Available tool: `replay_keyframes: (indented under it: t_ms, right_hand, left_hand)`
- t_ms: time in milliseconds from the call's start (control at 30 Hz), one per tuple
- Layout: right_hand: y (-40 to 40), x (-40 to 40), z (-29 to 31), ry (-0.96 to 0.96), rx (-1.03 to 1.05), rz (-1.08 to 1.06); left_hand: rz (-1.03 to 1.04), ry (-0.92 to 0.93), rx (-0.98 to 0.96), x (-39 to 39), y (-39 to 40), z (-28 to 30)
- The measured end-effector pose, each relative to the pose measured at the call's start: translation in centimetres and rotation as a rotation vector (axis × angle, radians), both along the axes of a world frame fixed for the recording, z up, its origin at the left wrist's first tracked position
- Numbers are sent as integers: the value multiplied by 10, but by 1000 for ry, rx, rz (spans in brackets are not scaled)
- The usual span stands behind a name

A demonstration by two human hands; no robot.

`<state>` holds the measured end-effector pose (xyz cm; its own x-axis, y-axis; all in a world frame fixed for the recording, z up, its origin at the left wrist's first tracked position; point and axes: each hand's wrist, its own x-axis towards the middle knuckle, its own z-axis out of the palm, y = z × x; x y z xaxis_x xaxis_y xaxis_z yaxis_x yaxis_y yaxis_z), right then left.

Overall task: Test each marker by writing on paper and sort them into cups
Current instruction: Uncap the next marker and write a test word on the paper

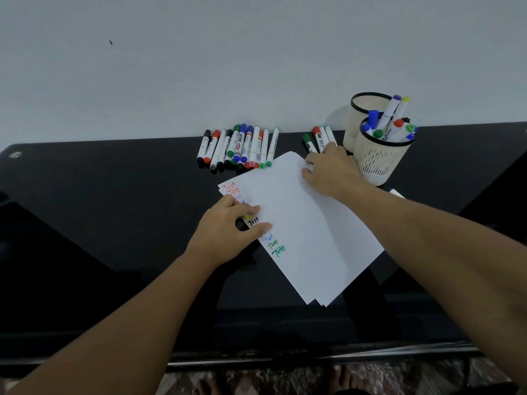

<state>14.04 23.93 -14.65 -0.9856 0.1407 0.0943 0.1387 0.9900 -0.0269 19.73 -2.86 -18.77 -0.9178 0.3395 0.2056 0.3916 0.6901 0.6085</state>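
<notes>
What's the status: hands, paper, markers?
Left hand fingers pressing the paper stack; right hand at its far corner. Front cup holds markers; a row of markers lies loose. Nothing blocking.

You face a plain, pale grey-white wall [256, 52] filling twelve o'clock, a small dark speck [110, 42] at eleven. A glossy black tabletop [99, 209] spans the middle; patterned floor [256, 380] lies at six.

Head camera looks steeply down, close over the desk [114, 223].
</notes>
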Motion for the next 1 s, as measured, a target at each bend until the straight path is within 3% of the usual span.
replay_keyframes:
  t_ms: [200, 367, 567, 667, 800, 900, 1000]
  right_hand:
    - [0, 2, 4, 63, -26, 1]
    - [-1, 0, 0, -62, -51, -23]
    - [-5, 12, 2, 190, -171, -15]
    - [-15, 29, 3, 279, -326, 84]
    - [-27, 60, -4, 197, -539, 172]
    - [-30, 80, -10, 71, -500, 219]
    - [-26, 97, -13, 84, -420, 335]
  left_hand:
    - [0, 4, -1, 0, 0, 0]
    - [-1, 11, -12, 0, -1, 0]
    - [-1, 10, -11, 0, -1, 0]
    - [9, 12, -11, 1, 0, 0]
    - [29, 52, 5, 4, 0, 3]
    - [50, 130, 43, 7, -2, 6]
    - [31, 173, -3, 7, -1, 4]
